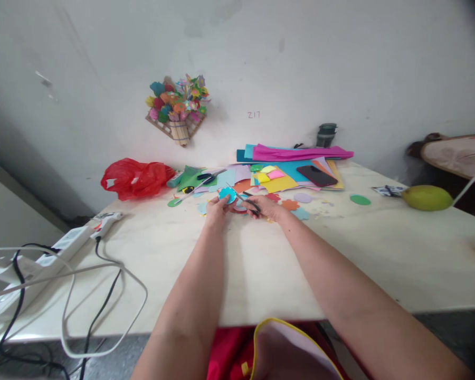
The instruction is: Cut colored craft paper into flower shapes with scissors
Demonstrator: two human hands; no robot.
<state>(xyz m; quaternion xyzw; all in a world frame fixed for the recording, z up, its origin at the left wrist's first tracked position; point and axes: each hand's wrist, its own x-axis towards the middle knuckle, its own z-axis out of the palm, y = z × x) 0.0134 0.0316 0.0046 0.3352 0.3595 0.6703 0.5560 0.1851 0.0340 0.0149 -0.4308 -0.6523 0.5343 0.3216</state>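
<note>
Between the fingers of my left hand [218, 211] is a blue paper piece [227, 195] with a scalloped edge. My right hand [264, 206] is closed on black-handled scissors [254, 209], whose blades point up and left towards the blue paper. Whether the blades touch it is too small to tell. Around and beyond both hands lie paper cut-outs, among them an orange flower shape [290, 205] and a lilac oval [303, 198].
Behind the hands lie coloured sheets [285, 183], a phone [316, 176] and a second pair of scissors [209, 178]. A red bag [136, 178] and a power strip [69, 240] with cables are left; a green-yellow fruit [427, 198] is right.
</note>
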